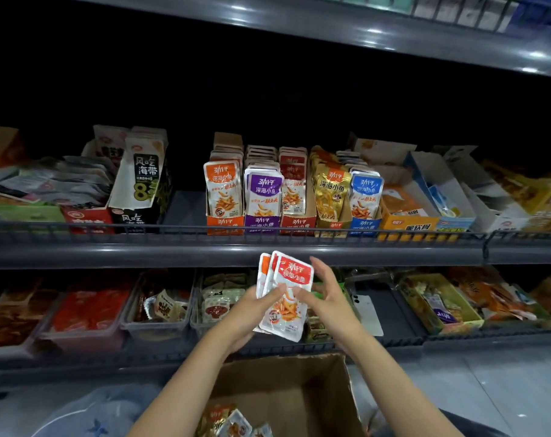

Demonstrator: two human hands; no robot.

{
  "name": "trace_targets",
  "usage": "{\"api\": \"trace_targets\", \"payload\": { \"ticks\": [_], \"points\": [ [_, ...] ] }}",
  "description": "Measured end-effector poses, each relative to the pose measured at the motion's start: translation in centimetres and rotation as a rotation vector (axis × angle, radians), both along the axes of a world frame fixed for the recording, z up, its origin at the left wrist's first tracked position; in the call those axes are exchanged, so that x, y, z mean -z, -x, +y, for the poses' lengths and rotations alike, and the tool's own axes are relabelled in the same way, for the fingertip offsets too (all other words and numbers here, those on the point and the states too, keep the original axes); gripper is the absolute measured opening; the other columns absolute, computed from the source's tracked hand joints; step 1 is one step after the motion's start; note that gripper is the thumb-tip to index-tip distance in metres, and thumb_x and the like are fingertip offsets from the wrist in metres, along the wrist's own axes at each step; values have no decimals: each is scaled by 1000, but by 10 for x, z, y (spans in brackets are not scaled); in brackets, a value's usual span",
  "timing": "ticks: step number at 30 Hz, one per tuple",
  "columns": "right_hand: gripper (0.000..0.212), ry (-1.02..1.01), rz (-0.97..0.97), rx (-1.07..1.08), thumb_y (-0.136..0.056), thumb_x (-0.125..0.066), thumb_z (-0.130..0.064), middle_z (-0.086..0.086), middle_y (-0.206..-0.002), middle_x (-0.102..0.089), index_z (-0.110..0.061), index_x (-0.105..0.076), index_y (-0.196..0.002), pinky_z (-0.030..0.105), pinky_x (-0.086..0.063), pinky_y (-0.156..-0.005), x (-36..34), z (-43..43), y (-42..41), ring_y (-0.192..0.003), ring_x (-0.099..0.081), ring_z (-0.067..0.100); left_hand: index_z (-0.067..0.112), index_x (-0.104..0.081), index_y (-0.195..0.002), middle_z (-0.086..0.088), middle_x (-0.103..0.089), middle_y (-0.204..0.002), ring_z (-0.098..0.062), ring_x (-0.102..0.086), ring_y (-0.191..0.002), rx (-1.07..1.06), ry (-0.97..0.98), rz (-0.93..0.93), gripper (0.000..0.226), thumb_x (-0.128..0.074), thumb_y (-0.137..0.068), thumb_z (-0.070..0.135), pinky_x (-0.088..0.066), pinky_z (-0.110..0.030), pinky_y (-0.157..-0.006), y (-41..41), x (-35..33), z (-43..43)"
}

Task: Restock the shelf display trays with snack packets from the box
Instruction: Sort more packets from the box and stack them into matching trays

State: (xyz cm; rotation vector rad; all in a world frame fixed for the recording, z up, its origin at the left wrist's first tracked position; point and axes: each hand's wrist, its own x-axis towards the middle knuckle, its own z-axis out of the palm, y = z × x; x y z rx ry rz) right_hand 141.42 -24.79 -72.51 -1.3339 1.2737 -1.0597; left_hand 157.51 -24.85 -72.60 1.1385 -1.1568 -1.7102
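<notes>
My left hand [252,313] grips a small stack of red and white snack packets [286,294] from below, thumb across the front. My right hand [324,298] touches the stack's right edge, its thumb on the front packet and its fingers behind. The stack is held upright just below the middle shelf rail. On that shelf stand display trays of the same brand: orange [224,197], purple [263,197], red [294,190], gold [329,193] and blue [365,197]. The red tray's front packet sits lower than its neighbours. A cardboard box [299,392] below my arms holds more packets [233,422].
A black and white seaweed snack box [141,181] stands at the left of the middle shelf, and yellow and blue cartons [425,203] at the right. The lower shelf carries clear plastic bins [157,310] of mixed snacks. A dark wire rail [173,230] runs along the shelf front.
</notes>
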Motion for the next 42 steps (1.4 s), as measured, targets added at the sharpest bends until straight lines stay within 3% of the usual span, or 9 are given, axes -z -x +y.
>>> {"api": "trace_targets", "payload": {
  "ticks": [5,8,13,17,22,28,37,40,42],
  "points": [
    [64,-79,-42,-70,-79,-74,-10,-1,-116,-66,-29,-45,-132,41,-54,-92,-14,-15,13,-106,-65,15,27,-62,-108,6,-73,-101,-10,-70,-89,10,135,-117,22,-64,-87,31,-53,-21,-71,-3,-14,-8],
    [62,-48,-108,15,-77,-74,-6,4,-110,-69,-23,-47,-129,37,-56,-83,-19,-21,17,-99,-68,17,26,-63,-105,7,-73,-100,-8,-70,-89,12,200,-125,27,-73,-81,20,-53,-17,-68,-4,-23,-13],
    [69,-50,-216,52,-78,-72,-6,3,-116,-66,-34,-43,-134,38,-56,-82,-28,-32,30,-103,-67,18,18,-65,-101,-1,-73,-101,-12,-71,-88,-99,241,-75,29,-75,-76,6,-56,-21,-70,-8,-35,-27],
    [67,-85,-276,-32,-75,-73,-3,6,-118,-65,-30,-47,-130,36,-55,-84,-46,-44,36,-106,-65,21,19,-64,-104,6,-73,-98,-7,-70,-87,-118,277,-44,21,-68,-84,15,-52,-14,-64,-6,-51,-38],
    [79,-58,-236,-50,-61,-81,-10,6,-119,-63,-31,-46,-128,40,-55,-86,-74,-62,40,-106,-65,23,25,-64,-105,6,-73,-102,-10,-69,-93,-135,283,-32,19,-64,-86,29,-54,-26,-80,-1,-71,-56],
    [80,11,-192,-17,-57,-80,-19,8,-117,-63,-25,-46,-130,37,-56,-83,-102,-87,48,-103,-66,21,20,-63,-106,7,-74,-95,-7,-70,-87,-35,359,-31,31,-73,-78,10,-52,-15,-64,3,-96,-80],
    [64,170,-80,-56,-70,-75,-6,4,-110,-65,-30,-50,-123,26,-57,-73,-149,-132,56,-99,-66,18,28,-63,-98,10,-73,-94,-2,-69,-86,-20,519,-204,20,-71,-81,24,-55,-24,-81,-3,-141,-128],
    [50,240,46,-3,-76,-73,-2,-1,-103,-66,-30,-52,-112,17,-54,-65,-162,-148,61,-88,-67,6,31,-60,-91,18,-66,-86,12,-62,-69,-165,647,-279,10,-63,-88,22,-47,-6,-62,-16,-155,-140],
    [42,269,147,61,-76,-75,-6,-4,-98,-65,-23,-53,-108,12,-52,-61,-169,-160,64,-80,-65,0,32,-56,-96,22,-60,-86,12,-58,-70,-231,680,-313,11,-60,-91,23,-44,-5,-57,-28,-156,-147]
  ]
}}
